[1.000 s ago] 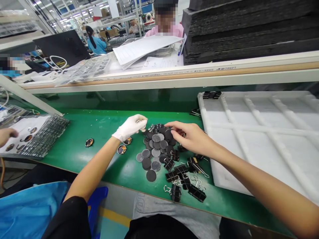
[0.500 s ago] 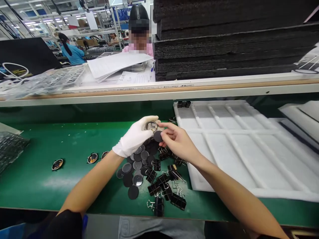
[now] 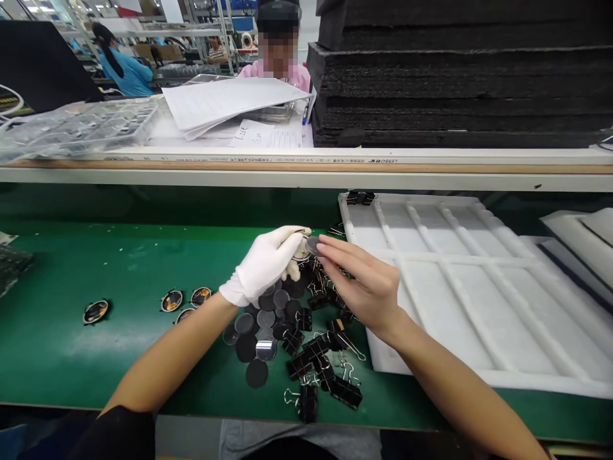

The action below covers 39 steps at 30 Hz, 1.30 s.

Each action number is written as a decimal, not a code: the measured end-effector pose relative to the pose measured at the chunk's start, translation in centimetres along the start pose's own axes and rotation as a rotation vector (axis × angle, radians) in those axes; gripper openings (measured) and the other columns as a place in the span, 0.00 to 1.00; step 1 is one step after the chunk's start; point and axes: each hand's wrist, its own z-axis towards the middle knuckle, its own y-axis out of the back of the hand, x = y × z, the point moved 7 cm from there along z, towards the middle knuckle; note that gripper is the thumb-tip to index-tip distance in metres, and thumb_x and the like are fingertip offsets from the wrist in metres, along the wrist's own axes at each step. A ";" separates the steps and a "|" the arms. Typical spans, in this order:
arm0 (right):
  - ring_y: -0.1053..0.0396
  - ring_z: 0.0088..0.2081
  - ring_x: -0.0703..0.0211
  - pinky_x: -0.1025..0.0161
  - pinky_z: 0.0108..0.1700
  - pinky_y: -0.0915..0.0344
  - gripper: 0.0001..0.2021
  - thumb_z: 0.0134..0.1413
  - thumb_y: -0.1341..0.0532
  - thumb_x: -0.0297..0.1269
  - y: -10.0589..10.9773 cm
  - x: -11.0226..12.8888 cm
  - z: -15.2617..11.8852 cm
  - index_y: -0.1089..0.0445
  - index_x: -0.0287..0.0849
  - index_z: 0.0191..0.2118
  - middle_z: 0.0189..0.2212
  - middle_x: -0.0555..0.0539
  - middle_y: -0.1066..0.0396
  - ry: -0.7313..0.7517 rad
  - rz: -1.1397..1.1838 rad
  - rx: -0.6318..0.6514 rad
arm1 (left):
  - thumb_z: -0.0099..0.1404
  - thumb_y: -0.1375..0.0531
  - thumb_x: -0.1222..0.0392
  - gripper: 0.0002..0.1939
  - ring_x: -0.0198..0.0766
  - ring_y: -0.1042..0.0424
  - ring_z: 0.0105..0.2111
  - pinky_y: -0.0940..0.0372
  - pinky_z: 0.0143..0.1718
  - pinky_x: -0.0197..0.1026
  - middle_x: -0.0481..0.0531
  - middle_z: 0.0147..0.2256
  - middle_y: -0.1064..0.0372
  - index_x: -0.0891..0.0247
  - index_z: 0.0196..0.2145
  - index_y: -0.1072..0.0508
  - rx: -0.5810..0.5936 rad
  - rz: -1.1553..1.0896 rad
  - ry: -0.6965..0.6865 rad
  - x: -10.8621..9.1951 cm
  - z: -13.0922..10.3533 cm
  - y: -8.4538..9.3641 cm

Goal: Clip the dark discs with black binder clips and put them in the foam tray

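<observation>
My left hand (image 3: 263, 265), in a white glove, grips a round watch case (image 3: 301, 250) by its edge. Bare, my right hand (image 3: 361, 278) pinches a dark round disc (image 3: 313, 245) between thumb and fingers, right beside the case. Whether disc and case touch is too small to tell. Below my hands, many loose dark discs (image 3: 246, 348) lie on the green table (image 3: 129, 255). To their right is a heap of black binder clips (image 3: 306, 402). Several round watch cases (image 3: 171, 300) rest on the table left of my left forearm.
A white divided tray (image 3: 454, 257) fills the right side. Behind the table runs a white shelf edge (image 3: 239, 177) with papers (image 3: 230, 102), clear plastic trays (image 3: 81, 131) and stacked black foam (image 3: 431, 96). A person in pink (image 3: 299, 75) is across the shelf.
The camera view has shifted slightly. My right hand has turned and brought the disc up next to the case; my left hand has tilted, its fingers now covering more of the case.
</observation>
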 end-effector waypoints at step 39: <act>0.28 0.31 0.64 0.66 0.31 0.29 0.15 0.42 0.23 0.44 7.1 -6.6 3.7 0.26 0.45 0.32 0.36 0.50 0.24 -0.791 0.960 -0.240 | 0.67 0.44 0.37 0.29 0.54 0.26 0.52 0.33 0.50 0.48 0.61 0.54 0.26 0.60 0.55 0.26 0.246 1.282 -0.181 1.3 13.1 -7.2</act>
